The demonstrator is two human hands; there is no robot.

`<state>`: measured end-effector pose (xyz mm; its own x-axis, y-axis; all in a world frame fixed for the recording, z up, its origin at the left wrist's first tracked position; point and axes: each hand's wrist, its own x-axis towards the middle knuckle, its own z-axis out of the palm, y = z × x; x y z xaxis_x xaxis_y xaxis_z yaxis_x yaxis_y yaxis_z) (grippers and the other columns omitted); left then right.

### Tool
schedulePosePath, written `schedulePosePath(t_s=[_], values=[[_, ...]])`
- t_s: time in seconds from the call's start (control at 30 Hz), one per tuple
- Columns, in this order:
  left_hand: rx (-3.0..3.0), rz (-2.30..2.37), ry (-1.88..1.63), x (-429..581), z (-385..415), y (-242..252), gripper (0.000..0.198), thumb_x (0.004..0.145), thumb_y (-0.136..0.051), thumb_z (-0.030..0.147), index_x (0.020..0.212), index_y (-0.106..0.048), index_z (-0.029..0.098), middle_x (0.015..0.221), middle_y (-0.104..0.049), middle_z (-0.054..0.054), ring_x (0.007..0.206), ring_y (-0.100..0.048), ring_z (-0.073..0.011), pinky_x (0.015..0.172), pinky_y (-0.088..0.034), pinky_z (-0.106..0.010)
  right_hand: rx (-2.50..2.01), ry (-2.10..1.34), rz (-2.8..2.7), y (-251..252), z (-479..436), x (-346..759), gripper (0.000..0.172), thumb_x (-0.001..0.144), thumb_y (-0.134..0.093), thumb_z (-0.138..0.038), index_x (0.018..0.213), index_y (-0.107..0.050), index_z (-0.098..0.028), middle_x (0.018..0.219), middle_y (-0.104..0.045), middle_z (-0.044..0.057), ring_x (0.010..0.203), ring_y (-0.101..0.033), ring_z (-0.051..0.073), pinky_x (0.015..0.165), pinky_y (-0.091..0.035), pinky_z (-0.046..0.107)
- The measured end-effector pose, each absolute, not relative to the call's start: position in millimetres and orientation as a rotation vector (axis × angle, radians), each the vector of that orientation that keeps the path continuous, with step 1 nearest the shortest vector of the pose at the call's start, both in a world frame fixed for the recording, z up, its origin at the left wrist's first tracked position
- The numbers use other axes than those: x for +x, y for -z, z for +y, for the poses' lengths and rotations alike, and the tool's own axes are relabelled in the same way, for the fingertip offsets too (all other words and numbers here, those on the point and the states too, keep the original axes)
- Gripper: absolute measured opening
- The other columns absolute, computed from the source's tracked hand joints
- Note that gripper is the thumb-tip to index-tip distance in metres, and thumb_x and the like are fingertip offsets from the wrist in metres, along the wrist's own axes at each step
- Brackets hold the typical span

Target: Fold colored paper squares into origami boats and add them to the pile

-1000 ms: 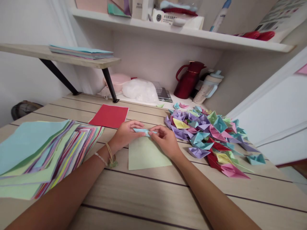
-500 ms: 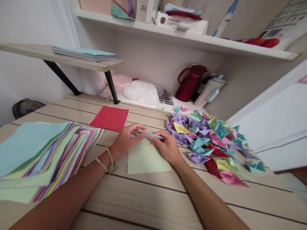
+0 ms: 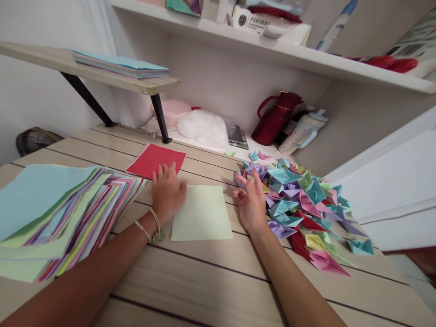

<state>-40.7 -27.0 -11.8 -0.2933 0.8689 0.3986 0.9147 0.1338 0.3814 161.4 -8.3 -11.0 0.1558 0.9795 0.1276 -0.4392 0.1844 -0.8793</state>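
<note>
My left hand (image 3: pixel 167 190) is open, its fingertips over the near edge of a red square of paper (image 3: pixel 153 159). Whether they touch the paper I cannot tell. Between my two hands a pale green square sheet (image 3: pixel 202 215) lies flat on the table. My right hand (image 3: pixel 251 202) is open and holds nothing, its fingers apart and the palm turned partly up. It is at the left side of a heap of folded paper boats (image 3: pixel 303 193) in purple, blue, pink, red, yellow and green. A light blue paper boat (image 3: pixel 282 175) rests on that heap just beyond my right fingers.
A fanned stack of coloured paper (image 3: pixel 91 204) covers the left of the table. Above it, a raised shelf (image 3: pixel 156 86) on black legs carries more paper (image 3: pixel 119 63). At the back stand a red jug (image 3: pixel 277 118), a pale bottle (image 3: pixel 303 131) and a white plastic bag (image 3: pixel 202 129).
My hands have come apart, left toward the red paper and right to the heap. The small light blue folded paper has left my fingers; a light blue boat now shows on the heap.
</note>
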Motion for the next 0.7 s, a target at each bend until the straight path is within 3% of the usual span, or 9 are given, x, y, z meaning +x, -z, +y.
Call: schedulePosePath(t_s=[0.07, 0.23, 0.3, 0.43, 0.53, 0.6, 0.7], values=[[-1.83, -2.272, 0.952, -41.9, -27.0, 10.8, 0.052, 0.083, -0.05, 0.021, 0.132, -0.043, 0.005, 0.131, -0.053, -0.024, 0.129, -0.042, -0.0361, 0.106, -0.032, -0.052, -0.843, -1.255, -0.986, 9.6, -10.0, 159.6, 0.069, 0.071, -0.074, -0.037, 0.133, -0.044, -0.028, 0.091, -0.071, 0.0, 0.058, -0.06, 0.008, 0.056, -0.048, 0.021], [-1.785, -2.322, 1.224, -43.3, -29.0, 8.4, 0.044, 0.086, -0.046, 0.017, 0.129, -0.048, 0.012, 0.123, -0.062, -0.017, 0.111, -0.059, -0.032, 0.089, -0.047, -0.046, -0.946, -1.313, -1.403, 12.0, -16.8, 153.2, 0.048, 0.075, -0.07, -0.036, 0.118, -0.06, -0.018, 0.065, -0.068, 0.0, 0.06, -0.06, 0.013, 0.056, -0.047, 0.023], [-1.757, -2.3, 1.327, -42.7, -30.2, 6.4, 0.038, 0.088, -0.044, 0.02, 0.125, -0.052, 0.014, 0.117, -0.065, -0.014, 0.104, -0.063, -0.0308, 0.085, -0.049, -0.044, -0.954, -1.291, -1.421, 13.8, -17.2, 152.9, 0.047, 0.077, -0.068, -0.036, 0.119, -0.059, -0.018, 0.062, -0.066, -0.001, 0.061, -0.06, 0.013, 0.056, -0.047, 0.023], [-2.021, -2.022, 1.574, -39.9, -32.9, -0.3, 0.028, 0.089, -0.048, 0.028, 0.111, -0.061, 0.02, 0.108, -0.07, -0.005, 0.096, -0.065, -0.0222, 0.085, -0.048, -0.033, -0.91, -1.272, -1.333, 15.1, -16.3, 153.3, 0.084, 0.072, -0.073, -0.032, 0.143, -0.029, -0.025, 0.073, -0.07, -0.001, 0.06, -0.06, 0.011, 0.055, -0.047, 0.022], [-2.34, -1.868, 1.679, -39.4, -32.9, -3.2, 0.018, 0.084, -0.056, 0.031, 0.093, -0.068, 0.022, 0.093, -0.072, -0.001, 0.087, -0.065, -0.0182, 0.081, -0.048, -0.028, -0.875, -1.304, -1.314, 14.2, -16.8, 152.7, 0.105, 0.068, -0.077, -0.029, 0.148, -0.008, -0.028, 0.077, -0.071, -0.002, 0.057, -0.059, 0.011, 0.055, -0.047, 0.022], [-2.405, -1.871, 1.792, -40.6, -31.3, -2.4, 0.013, 0.078, -0.064, 0.032, 0.08, -0.069, 0.021, 0.081, -0.072, 0.0, 0.078, -0.065, -0.0175, 0.075, -0.048, -0.027, -0.882, -1.344, -1.32, 13.4, -17.3, 152.6, 0.1, 0.066, -0.078, -0.029, 0.146, -0.018, -0.026, 0.073, -0.071, -0.002, 0.057, -0.06, 0.011, 0.057, -0.048, 0.023], [-2.34, -1.934, 2.051, -42.7, -28.4, 0.8, 0.016, 0.068, -0.073, 0.033, 0.07, -0.066, 0.019, 0.071, -0.069, 0.0, 0.067, -0.062, -0.0158, 0.067, -0.047, -0.027, -0.894, -1.416, -1.347, 12.6, -17.4, 153.4, 0.071, 0.064, -0.08, -0.029, 0.126, -0.048, -0.022, 0.069, -0.071, -0.001, 0.058, -0.061, 0.011, 0.058, -0.048, 0.023]])
